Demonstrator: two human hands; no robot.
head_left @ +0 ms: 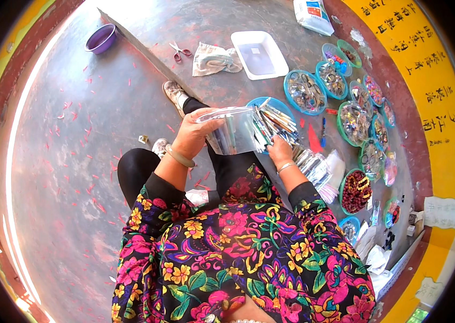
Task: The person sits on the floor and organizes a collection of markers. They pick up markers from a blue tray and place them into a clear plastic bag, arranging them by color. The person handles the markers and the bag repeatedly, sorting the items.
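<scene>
My left hand (191, 133) is closed on the top edge of a clear plastic bag (242, 129), holding it up over my lap. A few slim items, pen-like in shape, show through the bag's left part. Just right of the bag, a blue round basket (287, 106) is heaped with pens (273, 123). My right hand (280, 152) is at the basket's near side, its fingers bent and closed around a pen among the others; the fingertips are partly hidden. Beside that hand lie several clear packs of slim items (312, 168).
To the right stand several round baskets (306, 91) of small goods, one with dark red beads (352, 195). Ahead are a white tray (259, 54), a cloth (214, 60) and scissors (179, 52). A purple basin (101, 39) sits far left; red scraps litter the floor.
</scene>
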